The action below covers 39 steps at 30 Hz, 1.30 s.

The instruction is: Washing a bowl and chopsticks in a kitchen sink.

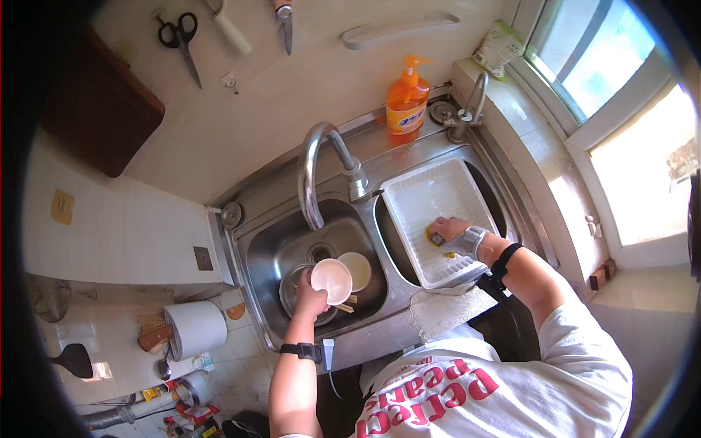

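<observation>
My left hand (313,298) grips the rim of a small pale bowl (332,280) above the left basin of a steel sink (350,222). Under it in that basin lie a second pale bowl (358,271), a round metal bowl (287,295) and some chopsticks (345,308). My right hand (450,229) is over a white ribbed tray (419,191) that rests across the right basin, its fingers closed around a yellow and grey scrubbing sponge (434,235). A small yellow bit lies by it in the tray.
A curved chrome faucet (311,180) arches over the left basin. An orange pump bottle of dish soap (406,109) and a small tap (465,117) stand behind the tray. A white cloth (443,309) lies on the front edge. Scissors (183,44) hang on the wall.
</observation>
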Motion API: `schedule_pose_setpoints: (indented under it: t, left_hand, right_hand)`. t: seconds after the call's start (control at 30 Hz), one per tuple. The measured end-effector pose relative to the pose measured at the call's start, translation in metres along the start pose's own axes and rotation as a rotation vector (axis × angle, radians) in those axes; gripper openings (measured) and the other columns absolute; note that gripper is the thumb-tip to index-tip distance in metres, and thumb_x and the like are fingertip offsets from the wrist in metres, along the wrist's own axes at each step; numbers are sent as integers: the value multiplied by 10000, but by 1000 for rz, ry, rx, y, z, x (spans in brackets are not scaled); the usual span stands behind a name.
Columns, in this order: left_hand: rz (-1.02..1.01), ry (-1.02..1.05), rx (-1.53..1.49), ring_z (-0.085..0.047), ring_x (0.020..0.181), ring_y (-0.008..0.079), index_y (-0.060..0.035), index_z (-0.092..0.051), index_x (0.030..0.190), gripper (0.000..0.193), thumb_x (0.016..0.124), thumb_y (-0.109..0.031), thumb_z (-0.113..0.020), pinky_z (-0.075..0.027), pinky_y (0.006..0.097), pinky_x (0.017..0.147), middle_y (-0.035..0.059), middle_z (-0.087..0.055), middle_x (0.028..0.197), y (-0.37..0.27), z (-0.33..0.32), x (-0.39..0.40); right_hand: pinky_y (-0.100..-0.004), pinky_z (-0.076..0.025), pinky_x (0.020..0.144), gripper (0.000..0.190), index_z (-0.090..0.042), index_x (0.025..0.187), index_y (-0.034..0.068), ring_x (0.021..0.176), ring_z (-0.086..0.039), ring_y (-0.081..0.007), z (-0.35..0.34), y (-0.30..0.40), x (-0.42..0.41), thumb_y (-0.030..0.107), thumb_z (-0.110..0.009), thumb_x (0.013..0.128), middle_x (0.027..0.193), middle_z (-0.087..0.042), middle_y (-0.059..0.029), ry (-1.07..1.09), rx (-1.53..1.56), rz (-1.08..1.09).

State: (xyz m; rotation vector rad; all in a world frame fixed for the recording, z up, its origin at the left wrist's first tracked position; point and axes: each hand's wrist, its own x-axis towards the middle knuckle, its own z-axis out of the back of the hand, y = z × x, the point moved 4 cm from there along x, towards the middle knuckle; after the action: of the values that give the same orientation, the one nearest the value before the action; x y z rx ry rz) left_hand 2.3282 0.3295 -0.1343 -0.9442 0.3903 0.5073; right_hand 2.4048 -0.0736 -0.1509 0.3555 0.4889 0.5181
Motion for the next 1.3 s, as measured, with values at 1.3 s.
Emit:
schedule_pose_setpoints:
  t: [1.3]
  left_hand:
    - [-11, 393, -692, -602, 1101, 308, -255, -244, 1421, 524, 980, -481, -418, -585, 453, 735, 115, -483, 1328, -145, -147, -33]
  right_hand:
    - [-347, -494, 860, 454, -559, 1183, 23, 988, -624, -264, 103, 47, -77, 148, -681, 763, 1069, -632, -160, -549, 782, 1]
